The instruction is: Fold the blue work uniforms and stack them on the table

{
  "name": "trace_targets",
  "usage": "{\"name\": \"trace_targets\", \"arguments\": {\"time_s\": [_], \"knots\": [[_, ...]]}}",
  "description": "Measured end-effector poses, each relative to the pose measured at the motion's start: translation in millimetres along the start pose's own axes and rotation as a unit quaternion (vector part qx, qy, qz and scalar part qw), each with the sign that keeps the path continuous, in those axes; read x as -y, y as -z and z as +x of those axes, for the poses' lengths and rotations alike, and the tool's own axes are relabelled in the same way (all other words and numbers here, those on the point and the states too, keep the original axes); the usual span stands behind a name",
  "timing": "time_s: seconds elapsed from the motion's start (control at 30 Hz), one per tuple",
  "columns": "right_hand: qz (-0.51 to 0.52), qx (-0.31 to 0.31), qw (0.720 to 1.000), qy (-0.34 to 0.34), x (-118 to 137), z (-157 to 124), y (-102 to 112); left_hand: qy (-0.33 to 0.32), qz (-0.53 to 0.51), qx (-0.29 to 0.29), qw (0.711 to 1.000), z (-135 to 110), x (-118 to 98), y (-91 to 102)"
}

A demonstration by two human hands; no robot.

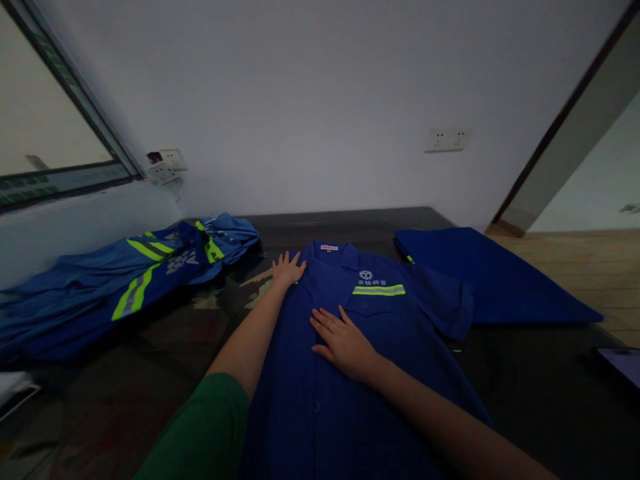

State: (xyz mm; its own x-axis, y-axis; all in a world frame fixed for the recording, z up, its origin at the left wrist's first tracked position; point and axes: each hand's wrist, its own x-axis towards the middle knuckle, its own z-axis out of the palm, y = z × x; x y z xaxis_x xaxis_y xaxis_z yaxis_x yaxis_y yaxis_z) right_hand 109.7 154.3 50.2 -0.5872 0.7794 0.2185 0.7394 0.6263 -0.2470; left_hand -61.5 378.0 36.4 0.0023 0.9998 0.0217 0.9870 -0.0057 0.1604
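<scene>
A blue short-sleeved work shirt (380, 333) lies front side up on the dark table, its collar toward the wall. A white gear logo with lettering and a yellow-green reflective strip cross its chest on the right side. My left hand (289, 269) rests with fingers spread on the shirt's left shoulder, near the collar. Flat on the shirt's front, beside the button line, lies my right hand (345, 343), a ring on one finger. Neither hand grips the cloth. My left forearm covers part of the shirt's left side.
Crumpled blue garments with reflective strips (150, 267) lie along the table's left side. A folded blue cloth (495, 277) is at the right, beside the shirt's sleeve. A phone-like device (620, 365) sits at the right edge. Behind the dark table (345, 219) rises a wall with sockets (447, 140).
</scene>
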Motion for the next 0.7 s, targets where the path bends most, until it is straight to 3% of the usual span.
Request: {"name": "trace_targets", "arguments": {"time_s": [0.17, 0.33, 0.4, 0.47, 0.53, 0.6, 0.7], "knots": [[0.023, -0.003, 1.0, -0.003, 0.6, -0.9, 0.6, 0.023, -0.002, -0.002, 1.0, 16.1, 0.2, -2.2], [0.026, 0.001, 1.0, -0.007, 1.9, -1.1, 3.9, 0.04, -0.012, -0.013, 0.999, 16.2, -3.3, 0.9], [0.021, 0.005, 1.0, -0.003, 0.8, -0.1, 4.7, 0.024, -0.002, -0.07, 0.997, 9.1, -7.5, 7.3], [0.017, 0.009, 1.0, 0.003, -1.0, 1.3, 5.1, -0.042, 0.026, -0.148, 0.988, -2.3, -14.1, 15.7], [0.014, 0.011, 1.0, 0.009, -2.8, 2.8, 5.6, -0.118, 0.051, -0.191, 0.973, -16.9, -21.9, 23.2], [0.01, 0.012, 1.0, 0.012, -4.0, 3.9, 5.9, -0.155, 0.05, -0.179, 0.97, -33.3, -28.7, 26.2], [0.001, 0.007, 1.0, 0.017, -5.2, 4.4, 5.4, -0.152, 0.022, -0.078, 0.985, -56.7, -32.6, 19.5]]}}
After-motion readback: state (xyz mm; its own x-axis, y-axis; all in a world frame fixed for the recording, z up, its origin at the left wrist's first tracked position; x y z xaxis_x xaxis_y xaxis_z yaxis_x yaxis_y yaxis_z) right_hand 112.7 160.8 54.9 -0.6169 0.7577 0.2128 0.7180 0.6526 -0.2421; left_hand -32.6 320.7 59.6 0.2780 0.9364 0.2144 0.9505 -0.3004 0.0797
